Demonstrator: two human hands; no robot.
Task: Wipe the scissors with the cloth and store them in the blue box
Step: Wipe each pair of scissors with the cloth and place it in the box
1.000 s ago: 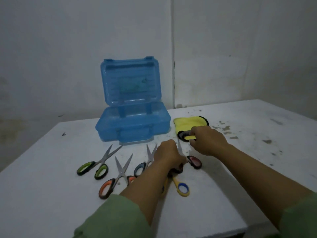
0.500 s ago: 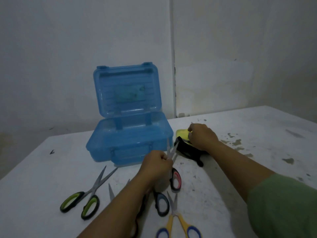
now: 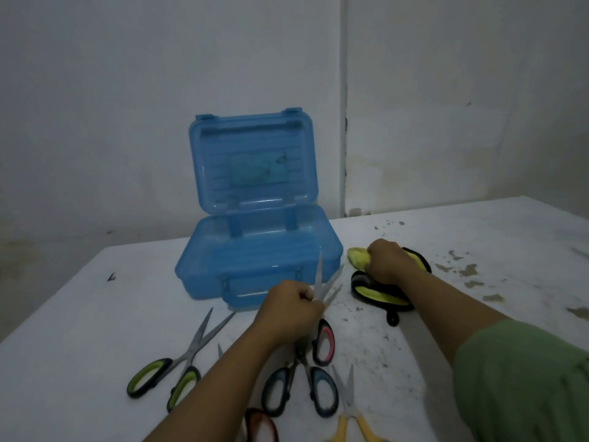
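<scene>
My left hand (image 3: 288, 309) is curled round the pink-handled scissors (image 3: 323, 333), gripping near the pivot. The blades point up and away from me, slightly parted, their tips in front of the blue box (image 3: 258, 260); one pink loop hangs below my fist. Holding at the pivot leaves the full blade length exposed, which is what a wipe needs.

My right hand (image 3: 387, 261) is closed over the cloth (image 3: 379, 291) — yellow with a black edge — bunching it against the table (image 3: 79, 314). The cloth lies just right of the box and near the blade tips, so the two hands have little way to go before cloth meets steel.

The box stands with its lid upright and the tray open, directly behind the held scissors. I judge that placement deliberate: once wiped, the scissors go forward and down.

Four other pairs lie on the table near my left forearm — green-handled scissors (image 3: 165, 381) to the left, blue-handled scissors (image 3: 299, 390) under the wrist, yellow-handled scissors (image 3: 350, 419) and orange-handled scissors (image 3: 259, 425) at the lower edge. I see none in the box.
</scene>
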